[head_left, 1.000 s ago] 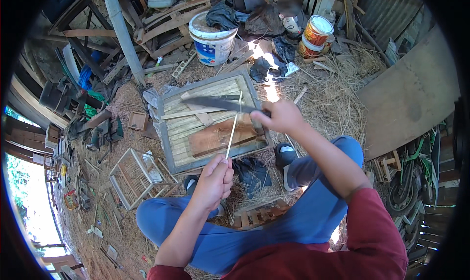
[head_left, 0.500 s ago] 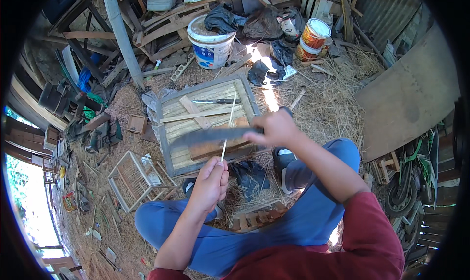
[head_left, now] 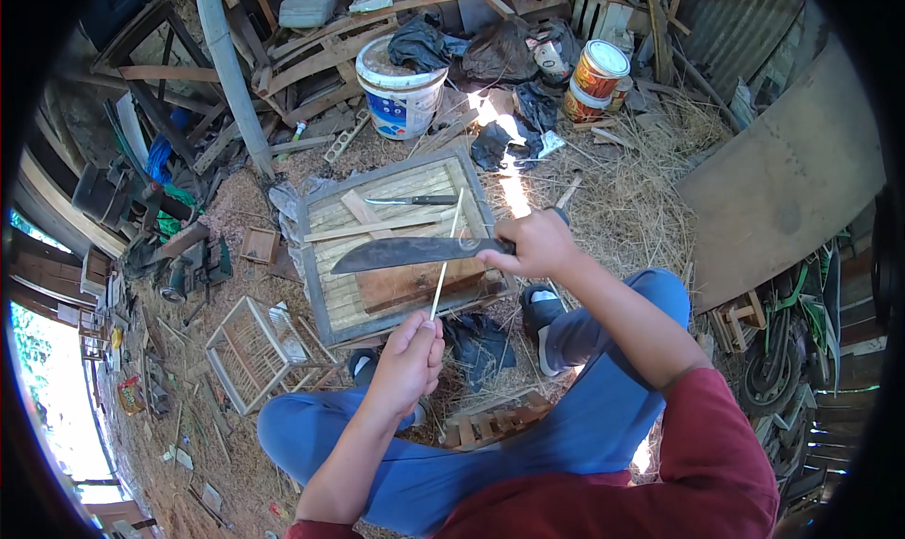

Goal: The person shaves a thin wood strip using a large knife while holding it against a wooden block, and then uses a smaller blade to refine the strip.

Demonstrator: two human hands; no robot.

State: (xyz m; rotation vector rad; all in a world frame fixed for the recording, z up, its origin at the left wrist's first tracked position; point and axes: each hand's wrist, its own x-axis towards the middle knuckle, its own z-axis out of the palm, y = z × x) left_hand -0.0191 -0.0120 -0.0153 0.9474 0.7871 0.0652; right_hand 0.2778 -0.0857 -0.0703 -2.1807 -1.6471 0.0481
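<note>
Head view, left hand: the left hand (head_left: 407, 362) is closed around the near end of a thin stick (head_left: 439, 289).
Stick: rises from that hand toward 12 to 1 o'clock.
Right hand: the right hand (head_left: 539, 247) grips the handle of a big knife (head_left: 396, 253).
Blade: points to 9 o'clock, crossing the stick; whether they touch, I cannot tell.
Board: a slatted board (head_left: 339, 303) lies beneath, with a small knife (head_left: 411, 201) at its 12 o'clock and a brown block (head_left: 405, 289) at 6.
Bucket: a white-and-blue bucket (head_left: 401, 106) stands beyond the board, at 12 o'clock.
</note>
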